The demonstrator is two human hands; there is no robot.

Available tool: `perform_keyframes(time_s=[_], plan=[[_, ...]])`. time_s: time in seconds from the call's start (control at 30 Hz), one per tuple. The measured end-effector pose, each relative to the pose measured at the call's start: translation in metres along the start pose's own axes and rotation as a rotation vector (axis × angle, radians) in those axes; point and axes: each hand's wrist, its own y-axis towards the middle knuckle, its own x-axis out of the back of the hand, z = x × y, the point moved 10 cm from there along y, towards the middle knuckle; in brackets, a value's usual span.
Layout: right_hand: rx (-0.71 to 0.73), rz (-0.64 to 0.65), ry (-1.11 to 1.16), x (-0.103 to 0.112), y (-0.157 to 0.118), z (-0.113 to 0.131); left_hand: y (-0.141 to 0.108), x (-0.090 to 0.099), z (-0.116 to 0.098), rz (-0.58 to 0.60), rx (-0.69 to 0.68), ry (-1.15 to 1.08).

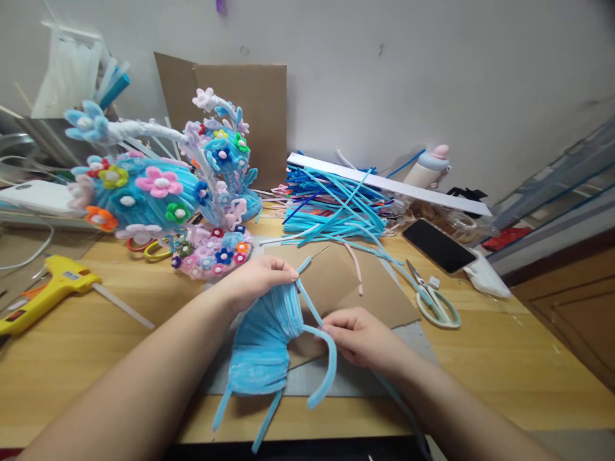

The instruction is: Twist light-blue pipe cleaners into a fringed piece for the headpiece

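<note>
A curved panel of light-blue pipe cleaners (262,355) hangs tilted over the cardboard, with loose stem ends sticking out below and one curling to the right. My left hand (266,278) pinches its upper edge, where a stem tip pokes past the thumb. My right hand (360,338), lower and to the right, has its fingers closed on a blue pipe cleaner (310,302) that runs slanting up to the left hand. Part of the panel lies hidden behind my left hand and wrist.
Flower-covered pipe-cleaner decorations (154,192) stand at left, near a yellow glue gun (57,288). A pile of blue pipe cleaners (331,208) lies behind the cardboard sheet (384,288). Scissors (438,304) and a black phone (439,245) lie at right.
</note>
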Motion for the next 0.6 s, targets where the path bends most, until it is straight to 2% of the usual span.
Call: perform_keyframes(time_s=[0.17,0.6], plan=[[0.008,-0.024,0.071,0.003,-0.001,-0.004,0.002,0.006,-0.005,-0.052,-0.065,0.068],[-0.006,-0.040,0.092,0.009,0.005,-0.013,-0.003,-0.001,-0.008,0.041,-0.045,0.022]])
